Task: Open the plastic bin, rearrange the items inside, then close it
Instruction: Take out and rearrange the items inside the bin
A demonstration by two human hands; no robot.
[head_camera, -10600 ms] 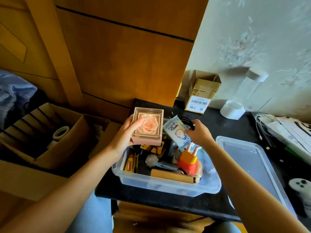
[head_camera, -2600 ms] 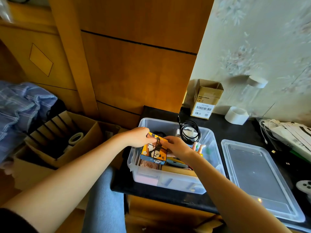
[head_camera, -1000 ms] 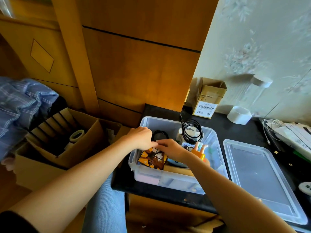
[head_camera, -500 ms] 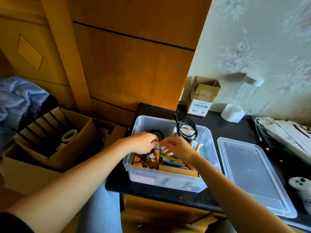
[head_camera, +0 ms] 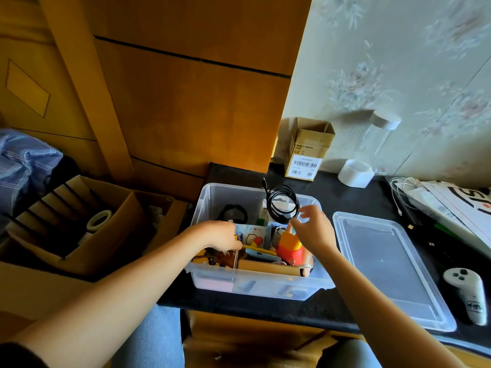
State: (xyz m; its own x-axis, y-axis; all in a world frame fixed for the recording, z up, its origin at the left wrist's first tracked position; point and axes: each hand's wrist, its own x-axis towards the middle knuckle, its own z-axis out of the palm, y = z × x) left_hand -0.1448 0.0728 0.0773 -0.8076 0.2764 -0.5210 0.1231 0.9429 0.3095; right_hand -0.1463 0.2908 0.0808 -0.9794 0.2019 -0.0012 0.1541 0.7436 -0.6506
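The clear plastic bin (head_camera: 261, 286) stands open on the black desk, and its lid (head_camera: 382, 266) lies flat to its right. My left hand (head_camera: 220, 237) reaches in from the left, fingers curled over the left end of a blue cartoon packet (head_camera: 253, 236). An orange patterned box (head_camera: 212, 258) stands on edge just below that hand. My right hand (head_camera: 314, 229) hovers over the bin's right side with loosely spread fingers. It is close to a black cable coil (head_camera: 282, 205) at the back rim and holds nothing. An orange-red toy figure (head_camera: 289, 248) stands below it.
An open cardboard box (head_camera: 308, 150) and a white tape roll (head_camera: 355, 173) sit at the back of the desk. Papers and white cables (head_camera: 435, 200) lie right, and a white controller (head_camera: 467, 293) at front right. A divided cardboard carton (head_camera: 79, 219) stands left.
Both hands have left the orange box, which now stands on edge in the bin's front left. My left hand moved onto the blue packet and my right hand rose toward the cable coil.
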